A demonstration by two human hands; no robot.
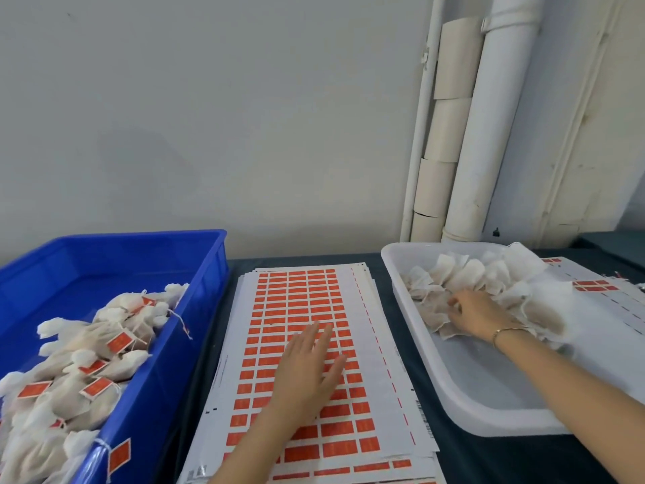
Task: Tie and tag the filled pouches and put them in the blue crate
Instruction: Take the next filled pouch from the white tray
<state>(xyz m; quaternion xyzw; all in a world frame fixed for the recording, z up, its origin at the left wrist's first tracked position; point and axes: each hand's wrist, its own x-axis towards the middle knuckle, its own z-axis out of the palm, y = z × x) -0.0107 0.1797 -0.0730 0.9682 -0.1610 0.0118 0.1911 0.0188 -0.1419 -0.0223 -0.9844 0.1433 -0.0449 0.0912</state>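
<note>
The blue crate [195, 260] stands at the left with several tied white pouches [73, 365] bearing orange tags. A stack of white sheets with orange tag stickers [303, 298] lies in the middle. My left hand [307, 375] hovers flat over those sheets, fingers straight. At the right, a white tray [481, 389] holds several untied filled pouches [464, 274]. My right hand [478, 314], a thin bracelet on its wrist, reaches into that pile with its fingers curled around one pouch [436, 309].
More sticker sheets [593, 286] lie behind the tray at the far right. A dark cloth [394, 344] covers the table. White pipes [488, 117] run up the wall behind the tray.
</note>
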